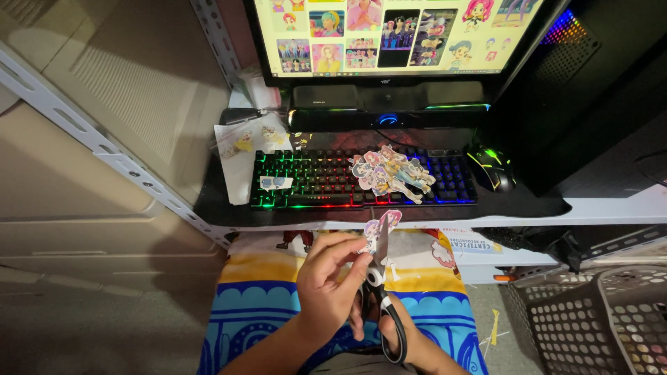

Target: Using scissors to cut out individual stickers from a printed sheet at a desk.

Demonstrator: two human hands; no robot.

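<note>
Scissors (pixel 384 298): smooth metal blades, glossy black plastic handles. Cut-out figure (pixel 381 223): thin printed paper with a slight sheen, as with the paper cut-outs (pixel 392 172) heaped on the keyboard (pixel 313 182), which is matt black plastic with backlit keys. Basket (pixel 597 319): perforated matt plastic. Shelf frame (pixel 104 149): painted slotted metal. Lap cloth (pixel 264 298): printed woven fabric, matt.

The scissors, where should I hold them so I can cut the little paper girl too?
Hold the scissors by the black loop handles at the bottom, nearest your body, coming from below, as the right hand does. The blades point up and away into the paper cutout, so keep fingers off that end. The left hand pinches the cutout's edge.
</note>
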